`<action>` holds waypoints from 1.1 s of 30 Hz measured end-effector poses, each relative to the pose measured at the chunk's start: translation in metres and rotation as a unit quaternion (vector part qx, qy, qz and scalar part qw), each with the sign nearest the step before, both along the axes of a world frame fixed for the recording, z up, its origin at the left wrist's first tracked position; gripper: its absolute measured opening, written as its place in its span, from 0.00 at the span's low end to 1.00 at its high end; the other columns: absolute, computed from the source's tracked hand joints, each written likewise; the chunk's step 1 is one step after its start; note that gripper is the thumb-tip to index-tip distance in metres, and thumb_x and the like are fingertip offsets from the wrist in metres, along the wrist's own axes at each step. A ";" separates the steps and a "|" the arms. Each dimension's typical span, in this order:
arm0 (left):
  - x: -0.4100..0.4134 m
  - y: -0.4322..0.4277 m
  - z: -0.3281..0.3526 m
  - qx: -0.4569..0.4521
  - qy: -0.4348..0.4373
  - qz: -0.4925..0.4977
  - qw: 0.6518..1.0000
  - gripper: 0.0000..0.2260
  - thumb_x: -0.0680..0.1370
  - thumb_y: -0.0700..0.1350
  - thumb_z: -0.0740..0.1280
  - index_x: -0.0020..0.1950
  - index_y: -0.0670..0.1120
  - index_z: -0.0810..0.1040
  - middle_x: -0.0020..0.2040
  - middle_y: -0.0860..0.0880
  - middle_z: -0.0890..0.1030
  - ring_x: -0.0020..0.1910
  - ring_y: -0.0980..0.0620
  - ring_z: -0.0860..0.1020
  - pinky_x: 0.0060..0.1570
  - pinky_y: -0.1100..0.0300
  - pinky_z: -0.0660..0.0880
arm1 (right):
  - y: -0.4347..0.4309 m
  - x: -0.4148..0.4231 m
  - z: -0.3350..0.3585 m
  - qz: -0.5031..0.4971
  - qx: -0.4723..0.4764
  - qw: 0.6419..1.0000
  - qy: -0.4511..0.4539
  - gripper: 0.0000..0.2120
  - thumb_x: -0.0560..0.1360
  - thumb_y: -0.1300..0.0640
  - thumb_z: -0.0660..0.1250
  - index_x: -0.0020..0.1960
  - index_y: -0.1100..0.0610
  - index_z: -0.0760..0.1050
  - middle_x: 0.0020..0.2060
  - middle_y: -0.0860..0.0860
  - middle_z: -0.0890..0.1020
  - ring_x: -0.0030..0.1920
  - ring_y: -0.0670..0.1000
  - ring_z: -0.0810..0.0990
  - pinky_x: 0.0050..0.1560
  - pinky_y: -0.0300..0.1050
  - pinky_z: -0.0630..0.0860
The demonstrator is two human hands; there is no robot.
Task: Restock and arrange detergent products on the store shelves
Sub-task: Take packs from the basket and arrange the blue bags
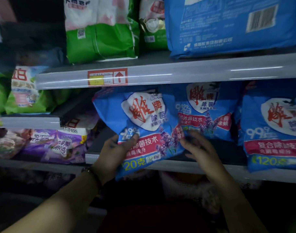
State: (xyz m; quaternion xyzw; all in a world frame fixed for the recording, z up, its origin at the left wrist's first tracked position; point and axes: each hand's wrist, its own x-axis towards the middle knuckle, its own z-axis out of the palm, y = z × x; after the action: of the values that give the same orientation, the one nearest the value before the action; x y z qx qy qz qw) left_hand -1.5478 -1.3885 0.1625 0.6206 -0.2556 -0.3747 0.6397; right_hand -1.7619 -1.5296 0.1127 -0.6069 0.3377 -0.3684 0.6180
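Grips tilted blue plastic detergent bag (143,128) by lower-left corner w/ L hand (117,148), overhanging grey metal shelf (177,165) edge, prob. to straighten it; holds R hand (199,148) open beside its right edge.

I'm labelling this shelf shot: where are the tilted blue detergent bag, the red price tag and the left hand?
tilted blue detergent bag (143,115): head view, white logo patch.
red price tag (107,76): head view, its middle.
left hand (113,148): head view, middle of hand.
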 end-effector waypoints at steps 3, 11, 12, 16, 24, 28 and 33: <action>-0.020 -0.013 0.005 -0.008 0.021 -0.046 0.999 0.13 0.75 0.45 0.75 0.56 0.40 0.85 0.50 0.36 0.87 0.40 0.43 0.87 0.45 0.44 0.86 | -0.003 -0.025 0.005 0.002 -0.053 0.999 0.007 0.24 0.71 0.49 0.79 0.66 0.45 0.79 0.60 0.43 0.85 0.59 0.44 0.84 0.57 0.43 0.80; -0.059 -0.103 -0.004 0.002 -0.019 -0.141 0.990 0.13 0.80 0.45 0.73 0.64 0.45 0.83 0.55 0.40 0.87 0.52 0.37 0.87 0.54 0.40 0.83 | -0.028 -0.078 -0.012 -0.191 -0.101 0.976 -0.002 0.19 0.72 0.58 0.80 0.61 0.49 0.81 0.52 0.41 0.87 0.52 0.41 0.86 0.55 0.46 0.83; -0.062 -0.115 -0.007 0.004 -0.028 -0.143 0.989 0.11 0.80 0.45 0.73 0.62 0.46 0.83 0.55 0.40 0.88 0.53 0.36 0.86 0.56 0.38 0.82 | -0.033 -0.080 -0.017 -0.209 -0.110 0.972 0.008 0.19 0.73 0.56 0.79 0.62 0.50 0.80 0.52 0.43 0.87 0.53 0.43 0.85 0.56 0.49 0.83; -0.068 -0.159 -0.026 0.001 -0.052 -0.119 0.992 0.14 0.80 0.47 0.74 0.64 0.45 0.82 0.56 0.41 0.87 0.53 0.37 0.86 0.57 0.36 0.82 | -0.051 -0.077 -0.024 -0.280 -0.205 0.926 0.150 0.26 0.77 0.44 0.72 0.71 0.53 0.73 0.60 0.51 0.82 0.61 0.54 0.80 0.62 0.56 0.78; -0.091 -0.169 -0.055 0.138 -0.280 0.030 0.950 0.47 0.61 0.71 0.74 0.72 0.46 0.69 0.68 0.42 0.77 0.65 0.38 0.78 0.63 0.40 0.79 | -0.034 -0.047 -0.042 -0.329 -0.248 0.836 0.361 0.42 0.79 0.47 0.70 0.84 0.57 0.52 0.75 0.60 0.70 0.69 0.67 0.71 0.64 0.64 0.76; -0.094 -0.155 -0.055 0.150 -0.341 0.033 0.927 0.42 0.67 0.60 0.81 0.70 0.42 0.65 0.67 0.40 0.71 0.67 0.35 0.73 0.66 0.41 0.74 | -0.028 -0.044 -0.041 -0.371 -0.257 0.817 0.360 0.39 0.79 0.49 0.71 0.83 0.57 0.56 0.66 0.63 0.71 0.64 0.66 0.73 0.58 0.62 0.77; -0.112 -0.132 -0.058 0.087 -0.576 0.116 0.804 0.36 0.67 0.60 0.79 0.64 0.46 0.65 0.61 0.42 0.70 0.58 0.39 0.71 0.57 0.44 0.71 | -0.026 -0.041 -0.043 -0.324 -0.258 0.853 0.318 0.51 0.74 0.47 0.76 0.85 0.56 0.47 0.73 0.61 0.66 0.72 0.64 0.67 0.66 0.66 0.74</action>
State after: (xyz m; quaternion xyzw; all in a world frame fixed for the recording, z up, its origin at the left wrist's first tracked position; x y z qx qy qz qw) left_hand -1.6600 -1.5210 0.1045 0.8003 -0.4696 0.1085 0.3567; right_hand -1.8030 -1.5559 0.0702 -0.6846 0.5860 -0.4091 0.1435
